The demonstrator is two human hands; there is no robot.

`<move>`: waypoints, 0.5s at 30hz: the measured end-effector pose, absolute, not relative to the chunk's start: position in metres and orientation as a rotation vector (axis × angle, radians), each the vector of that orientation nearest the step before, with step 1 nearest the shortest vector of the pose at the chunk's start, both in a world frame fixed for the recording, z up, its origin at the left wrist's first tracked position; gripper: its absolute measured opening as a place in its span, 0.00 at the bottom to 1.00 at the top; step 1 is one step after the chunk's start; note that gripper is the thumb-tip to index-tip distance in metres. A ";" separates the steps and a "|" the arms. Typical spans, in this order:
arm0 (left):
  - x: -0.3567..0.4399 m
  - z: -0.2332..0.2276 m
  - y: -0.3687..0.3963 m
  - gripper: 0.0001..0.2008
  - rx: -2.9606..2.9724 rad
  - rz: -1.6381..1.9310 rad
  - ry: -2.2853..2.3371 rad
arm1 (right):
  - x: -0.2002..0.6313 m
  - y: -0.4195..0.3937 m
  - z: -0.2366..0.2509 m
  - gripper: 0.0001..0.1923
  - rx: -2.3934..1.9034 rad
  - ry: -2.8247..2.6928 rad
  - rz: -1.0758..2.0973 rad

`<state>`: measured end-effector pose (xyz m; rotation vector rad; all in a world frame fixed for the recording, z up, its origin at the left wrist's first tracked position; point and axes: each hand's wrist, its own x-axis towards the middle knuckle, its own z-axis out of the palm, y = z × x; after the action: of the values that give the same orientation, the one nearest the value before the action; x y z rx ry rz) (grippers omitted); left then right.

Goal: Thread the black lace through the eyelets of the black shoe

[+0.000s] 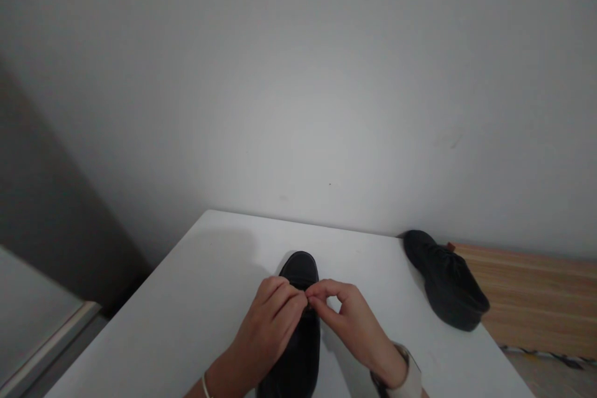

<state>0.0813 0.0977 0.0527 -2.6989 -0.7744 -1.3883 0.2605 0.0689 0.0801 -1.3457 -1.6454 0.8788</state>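
A black shoe [301, 348] rests on the white table [153, 329], its toe pointing away from me. Over the front of its opening, my left hand [270, 329] bends its fingers in, thumb hidden. My right hand [352, 323] pinches thumb and forefinger together right beside the left fingertips, above the shoe's upper. Whatever lies between the fingertips is too small and covered to make out. A second black shoe [448, 283], with laces across its front, sits at the table's right edge, apart from both hands.
A pale wall [298, 93] rises behind the table's far edge. To the right, beyond the second shoe, is a light wood-grain surface [536, 298] at a lower level. A white ledge or panel [41, 317] stands at the left, with a dark gap beside the table.
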 end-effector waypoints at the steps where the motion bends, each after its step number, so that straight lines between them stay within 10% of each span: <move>1: 0.081 0.053 0.098 0.09 -2.688 -1.409 -0.797 | 0.260 0.068 0.080 0.07 -1.348 -1.656 0.845; 15: 0.060 0.050 0.085 0.06 -2.742 -1.634 -1.135 | 0.257 0.058 0.067 0.09 -1.367 -1.665 0.451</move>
<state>0.0603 0.0852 0.0498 -2.7423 -1.1353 -1.6343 0.2566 0.0575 0.0669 -1.3666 -1.6647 0.4511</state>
